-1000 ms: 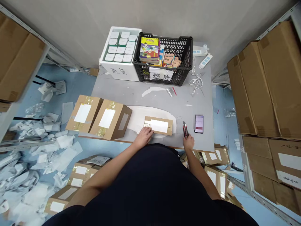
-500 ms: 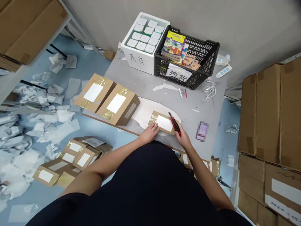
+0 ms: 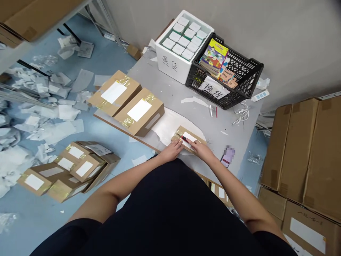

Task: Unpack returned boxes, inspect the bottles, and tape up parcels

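Observation:
A small cardboard parcel (image 3: 195, 139) with a white label lies on a white foam sheet (image 3: 169, 126), with tape at its left end. My left hand (image 3: 172, 150) presses on the parcel's near left corner. My right hand (image 3: 202, 150) is shut on a red and black utility knife (image 3: 184, 137). The knife lies low across the label, and its tip points left at the taped end. The blade's contact with the tape is hard to see.
Two larger labelled parcels (image 3: 139, 112) stand left on the grey table (image 3: 170, 92). Behind are a white foam box (image 3: 169, 62) and a black crate (image 3: 247, 73) of books. A phone (image 3: 226, 160) lies right. Cartons (image 3: 298, 149) stack right; parcels (image 3: 71, 170) and torn paper (image 3: 39, 113) cover the floor.
My right hand has brought the knife from the parcel's right side across the label toward the taped left end. My view has turned and shifted, and my left hand stays on the parcel.

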`<state>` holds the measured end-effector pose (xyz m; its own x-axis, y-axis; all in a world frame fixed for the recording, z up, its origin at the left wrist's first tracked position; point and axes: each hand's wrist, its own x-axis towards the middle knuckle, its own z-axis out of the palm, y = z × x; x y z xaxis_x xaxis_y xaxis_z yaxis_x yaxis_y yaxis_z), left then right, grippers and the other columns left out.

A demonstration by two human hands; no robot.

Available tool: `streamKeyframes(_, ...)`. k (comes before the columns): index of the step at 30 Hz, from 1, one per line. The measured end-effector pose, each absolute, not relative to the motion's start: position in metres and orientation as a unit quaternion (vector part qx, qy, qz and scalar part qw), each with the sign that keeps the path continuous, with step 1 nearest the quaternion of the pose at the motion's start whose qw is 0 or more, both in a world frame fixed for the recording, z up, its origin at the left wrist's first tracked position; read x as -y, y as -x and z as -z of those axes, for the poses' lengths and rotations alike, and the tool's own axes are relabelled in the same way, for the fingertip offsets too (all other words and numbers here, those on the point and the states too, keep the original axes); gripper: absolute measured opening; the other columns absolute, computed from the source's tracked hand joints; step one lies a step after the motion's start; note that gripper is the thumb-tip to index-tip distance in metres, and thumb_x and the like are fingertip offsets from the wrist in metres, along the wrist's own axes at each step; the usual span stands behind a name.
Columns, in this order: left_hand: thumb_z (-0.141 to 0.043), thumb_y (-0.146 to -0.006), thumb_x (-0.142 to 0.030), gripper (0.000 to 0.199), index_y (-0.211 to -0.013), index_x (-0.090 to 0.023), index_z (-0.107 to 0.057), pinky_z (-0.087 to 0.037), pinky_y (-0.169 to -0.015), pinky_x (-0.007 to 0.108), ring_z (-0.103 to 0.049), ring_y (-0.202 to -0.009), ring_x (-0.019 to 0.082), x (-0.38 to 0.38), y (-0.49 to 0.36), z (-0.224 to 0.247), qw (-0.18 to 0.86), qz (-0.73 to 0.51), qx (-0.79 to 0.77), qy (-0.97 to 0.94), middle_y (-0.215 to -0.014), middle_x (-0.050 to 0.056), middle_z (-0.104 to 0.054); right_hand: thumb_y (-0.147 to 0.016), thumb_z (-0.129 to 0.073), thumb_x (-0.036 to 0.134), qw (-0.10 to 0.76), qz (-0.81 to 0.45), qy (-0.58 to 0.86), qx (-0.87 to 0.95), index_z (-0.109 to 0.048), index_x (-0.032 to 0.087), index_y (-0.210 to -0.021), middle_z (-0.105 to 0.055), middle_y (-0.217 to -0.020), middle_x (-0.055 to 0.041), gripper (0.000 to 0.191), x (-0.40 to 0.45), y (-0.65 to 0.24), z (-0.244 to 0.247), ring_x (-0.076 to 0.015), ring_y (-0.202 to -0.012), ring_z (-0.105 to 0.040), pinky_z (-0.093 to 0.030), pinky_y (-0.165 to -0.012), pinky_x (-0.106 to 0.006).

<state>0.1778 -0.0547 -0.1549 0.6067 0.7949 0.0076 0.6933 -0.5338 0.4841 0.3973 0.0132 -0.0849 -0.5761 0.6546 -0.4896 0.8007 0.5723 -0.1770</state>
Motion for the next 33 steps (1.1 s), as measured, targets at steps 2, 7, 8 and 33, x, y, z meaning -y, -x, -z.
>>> streamKeyframes(2, -0.054, -0.083, -0.012, 0.060, -0.141, -0.011, -0.042, -0.026, -0.116, 0.054, -0.025, -0.145, 0.034, 0.054, -0.177, 0.154, 0.231, -0.111, -0.429, -0.866, -0.149, 0.021, -0.039, -0.102, -0.034, 0.029, 0.194, 0.177, -0.422, -0.868, -0.015, 0.039, -0.154, -0.059, -0.105, -0.0075, 0.056, -0.013, -0.395, 0.082, -0.0175, -0.078, -0.061, -0.037, -0.065, -0.025)
streamKeyframes(7, -0.054, -0.082, -0.011, 0.059, -0.140, -0.009, -0.043, -0.029, -0.115, 0.054, -0.027, -0.143, 0.035, 0.053, -0.177, 0.153, 0.226, -0.104, -0.423, -0.871, -0.147, 0.022, -0.041, -0.102, -0.036, 0.028, 0.207, 0.187, -0.420, -0.864, -0.013, 0.040, -0.154, -0.059, -0.106, -0.0070, 0.058, -0.017, -0.395, 0.078, -0.0171, -0.082, -0.060, -0.037, -0.065, -0.024)
streamKeyframes(8, -0.053, -0.082, -0.011, 0.058, -0.139, -0.008, -0.044, -0.029, -0.115, 0.054, -0.027, -0.143, 0.035, 0.053, -0.177, 0.153, 0.223, -0.105, -0.422, -0.872, -0.147, 0.023, -0.041, -0.102, -0.036, 0.028, 0.208, 0.192, -0.417, -0.864, -0.013, 0.040, -0.154, -0.058, -0.107, -0.0071, 0.058, -0.018, -0.395, 0.078, -0.0171, -0.083, -0.060, -0.037, -0.066, -0.024)
streamKeyframes(33, -0.052, -0.084, -0.011, 0.055, -0.139, -0.011, -0.046, -0.029, -0.113, 0.055, -0.034, -0.140, 0.034, 0.050, -0.181, 0.163, 0.204, -0.092, -0.434, -0.873, -0.145, 0.022, -0.044, -0.092, -0.035, 0.006, 0.304, 0.159, -0.373, -0.862, -0.010, 0.041, -0.154, -0.060, -0.105, -0.0070, 0.075, -0.032, -0.409, 0.057, -0.0197, -0.089, -0.061, -0.041, -0.071, -0.025)
